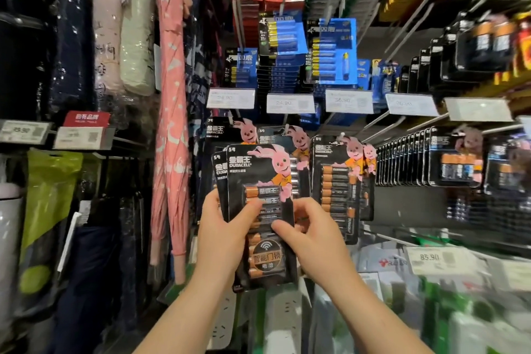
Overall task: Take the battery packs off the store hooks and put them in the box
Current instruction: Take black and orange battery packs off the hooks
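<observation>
both hands grip a fanned stack of black duracell battery packs [260, 210] in front of the hooks: left hand [222, 234] with thumb curled over the front, right hand [310, 241] pinching the right edge. probably two or three packs; the overlap hides the count.

A shop aisle is shown: battery packs [342, 181] are hung in rows on hooks [382, 123], with price tags [349, 100] clipped at the hook ends. On the left, wrapped umbrellas [169, 123] are hung above further tags [83, 138], and boxed goods [402, 264] are shelved at near right
</observation>
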Tool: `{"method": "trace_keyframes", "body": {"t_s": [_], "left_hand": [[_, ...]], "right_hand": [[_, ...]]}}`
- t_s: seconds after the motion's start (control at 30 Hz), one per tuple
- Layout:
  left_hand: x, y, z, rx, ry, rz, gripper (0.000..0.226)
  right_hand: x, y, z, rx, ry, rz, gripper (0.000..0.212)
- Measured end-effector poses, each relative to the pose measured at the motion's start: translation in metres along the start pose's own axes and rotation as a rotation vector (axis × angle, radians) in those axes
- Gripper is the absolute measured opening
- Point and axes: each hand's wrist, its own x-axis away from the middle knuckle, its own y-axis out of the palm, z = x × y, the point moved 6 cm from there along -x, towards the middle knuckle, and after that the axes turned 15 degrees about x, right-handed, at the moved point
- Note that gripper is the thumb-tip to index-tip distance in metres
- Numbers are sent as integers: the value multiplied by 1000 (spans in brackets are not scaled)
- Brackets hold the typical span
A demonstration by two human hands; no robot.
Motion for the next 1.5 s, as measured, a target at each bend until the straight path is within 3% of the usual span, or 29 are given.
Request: {"method": "trace_keyframes", "body": {"t_s": [0.37, 0.5, 0.63, 0.8, 1.5], "left_hand": [[-8, -36, 2, -27, 22, 77, 32], [-4, -41, 8, -26, 10, 88, 34], [-2, -47, 10, -28, -3, 93, 30], [0, -50, 12, -4, -19, 88, 30], [3, -34, 12, 13, -73, 24, 27]], "right_hand": [[-43, -16, 14, -241, 125, 105, 19], [-56, -17, 13, -191, 119, 127, 21], [-64, -10, 13, -136, 119, 135, 38], [-62, -3, 29, -194, 206, 153, 19], [-71, 9, 32, -155, 270, 106, 27]]}}
